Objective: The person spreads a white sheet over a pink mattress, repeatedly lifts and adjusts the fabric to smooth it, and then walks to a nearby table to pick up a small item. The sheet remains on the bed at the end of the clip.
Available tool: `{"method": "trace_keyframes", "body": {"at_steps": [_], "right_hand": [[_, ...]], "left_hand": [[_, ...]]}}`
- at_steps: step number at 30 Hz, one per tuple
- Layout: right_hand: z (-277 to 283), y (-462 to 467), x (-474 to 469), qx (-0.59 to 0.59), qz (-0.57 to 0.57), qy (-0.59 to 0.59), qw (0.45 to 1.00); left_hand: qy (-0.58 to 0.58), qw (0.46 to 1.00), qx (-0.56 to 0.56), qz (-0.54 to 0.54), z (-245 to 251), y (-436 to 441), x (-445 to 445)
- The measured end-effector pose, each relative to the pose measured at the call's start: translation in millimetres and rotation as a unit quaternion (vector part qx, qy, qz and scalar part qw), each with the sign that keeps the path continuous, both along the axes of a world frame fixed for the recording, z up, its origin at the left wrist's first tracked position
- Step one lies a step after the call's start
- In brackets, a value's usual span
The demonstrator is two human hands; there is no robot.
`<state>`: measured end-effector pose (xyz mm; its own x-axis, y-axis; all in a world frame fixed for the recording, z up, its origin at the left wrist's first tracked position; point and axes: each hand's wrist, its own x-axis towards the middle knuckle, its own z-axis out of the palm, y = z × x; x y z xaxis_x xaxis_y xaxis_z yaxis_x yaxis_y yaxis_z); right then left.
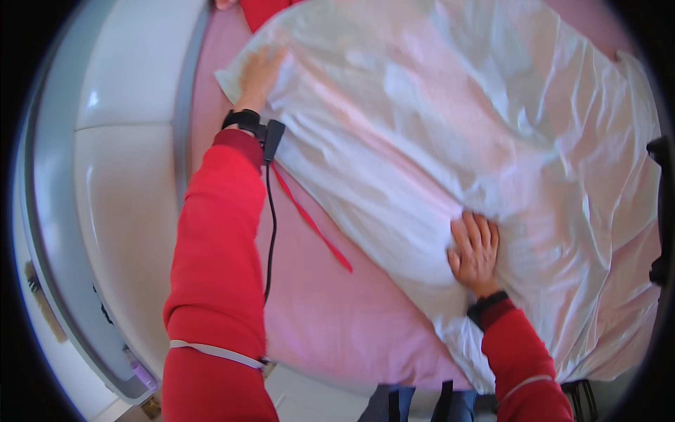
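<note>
A thin, pale, satiny sheet or cover [395, 174] with faint pink and green patterning lies wrinkled and slanted over a pink bed sheet [327, 327]. Near its upper left corner, my left hand [262, 71] lies on the cover with fingers spread, slightly blurred. Flat on the cover at the lower right rests my right hand [476, 250], palm down. Both wrists wear black straps, and a black cable runs down from the left one. A thin red strip [314, 224] lies on the pink sheet beside the cover's edge.
A padded white headboard [126, 184] with a grey rim runs along the left. Beyond it lies a purple object [141, 375]. Part of another person's hand [225, 4] and red cloth [266, 13] show at the top. A black object [662, 211] stands at the right rim.
</note>
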<state>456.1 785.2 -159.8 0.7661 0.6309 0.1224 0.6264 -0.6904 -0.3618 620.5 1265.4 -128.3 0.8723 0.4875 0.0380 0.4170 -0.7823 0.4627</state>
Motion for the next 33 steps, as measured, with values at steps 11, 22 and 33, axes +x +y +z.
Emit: {"method": "trace_keyframes", "body": {"at_steps": [11, 22, 33], "right_hand": [[-21.9, -10.1, -9.4, 0.034, -0.004, -0.037, 0.999], [76.7, -153.6, -116.5, 0.292, -0.056, 0.266, 0.917], [122.5, -436.2, -522.3, 0.198, -0.564, 0.644, 0.478]], "left_hand": [[-0.011, 0.917, 0.245, -0.314, -49.9, -185.7, -190.9], [0.077, 0.872, -0.478, 0.072, 57.0, -377.5, -341.4], [0.202, 0.507, -0.807, 0.226, -33.1, -629.7, -495.6]]}}
